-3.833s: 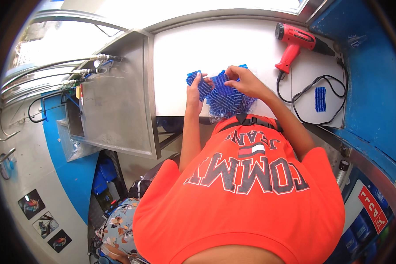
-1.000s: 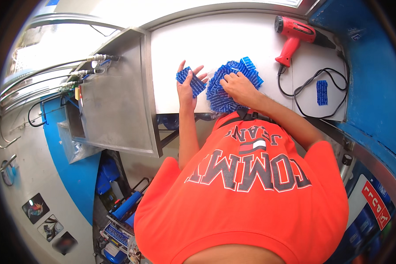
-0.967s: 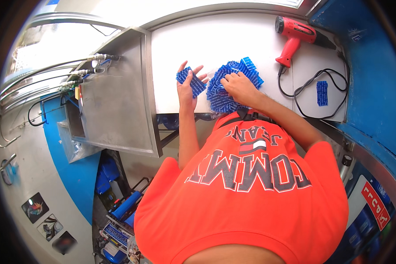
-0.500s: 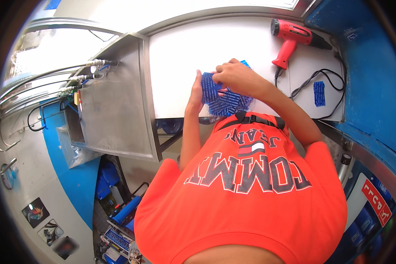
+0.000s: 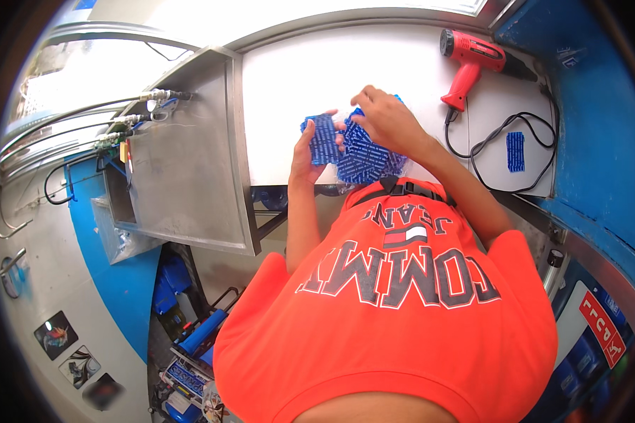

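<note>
My left hand is closed around a small stack of flat blue plastic sleeves covered in pale print, held upright over the white tabletop with the thumb on the near side. Just right of it, a heap of similar blue sleeves lies on clear plastic near the table's front edge. Over the far side of that heap hovers my right hand, fingers bent and apart, with nothing visible between them. One more blue sleeve lies alone at the right of the table.
A red heat gun lies at the far right, and its black cord loops around the lone sleeve. A metal panel with hoses stands to the left. A blue wall bounds the right side.
My hands have drawn apart. The left, with its sleeves, has shifted left and slightly down; the right has come off that stack and lifted a little over the heap.
</note>
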### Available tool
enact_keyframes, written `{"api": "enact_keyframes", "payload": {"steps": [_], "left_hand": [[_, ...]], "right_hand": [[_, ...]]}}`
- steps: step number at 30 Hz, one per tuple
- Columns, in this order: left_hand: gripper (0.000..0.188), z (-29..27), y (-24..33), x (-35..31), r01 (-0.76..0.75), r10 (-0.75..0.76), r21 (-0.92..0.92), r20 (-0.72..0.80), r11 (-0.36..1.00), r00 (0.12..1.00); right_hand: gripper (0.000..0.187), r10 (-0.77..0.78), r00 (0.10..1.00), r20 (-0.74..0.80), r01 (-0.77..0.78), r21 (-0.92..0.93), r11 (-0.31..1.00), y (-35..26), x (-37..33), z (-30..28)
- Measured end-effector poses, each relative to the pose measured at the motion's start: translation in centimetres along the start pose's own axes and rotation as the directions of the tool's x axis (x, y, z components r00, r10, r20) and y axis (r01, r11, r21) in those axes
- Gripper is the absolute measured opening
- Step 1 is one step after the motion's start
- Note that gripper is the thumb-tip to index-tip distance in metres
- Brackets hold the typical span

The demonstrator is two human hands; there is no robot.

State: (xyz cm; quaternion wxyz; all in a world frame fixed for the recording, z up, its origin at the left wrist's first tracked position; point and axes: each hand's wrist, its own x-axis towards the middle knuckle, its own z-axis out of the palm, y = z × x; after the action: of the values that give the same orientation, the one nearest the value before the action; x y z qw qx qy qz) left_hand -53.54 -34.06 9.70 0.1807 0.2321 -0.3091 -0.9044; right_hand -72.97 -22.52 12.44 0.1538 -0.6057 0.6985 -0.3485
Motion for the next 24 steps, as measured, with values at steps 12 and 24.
{"api": "enact_keyframes", "payload": {"steps": [12,24], "left_hand": [[0.045,-2.0,0.3,1.1,-0.087,0.137,0.170,-0.311,0.982,0.941],[0.070,2.4,-0.2,1.7,0.409,-0.358,0.228,-0.234,0.884,0.904]], "right_hand": [[0.038,0.023,0.922,0.387,-0.048,0.055,0.997,2.8,-2.6,2.9],[0.030,-0.361,0.852,0.379,0.323,0.162,0.932,-1.9,0.8,-1.7]]}}
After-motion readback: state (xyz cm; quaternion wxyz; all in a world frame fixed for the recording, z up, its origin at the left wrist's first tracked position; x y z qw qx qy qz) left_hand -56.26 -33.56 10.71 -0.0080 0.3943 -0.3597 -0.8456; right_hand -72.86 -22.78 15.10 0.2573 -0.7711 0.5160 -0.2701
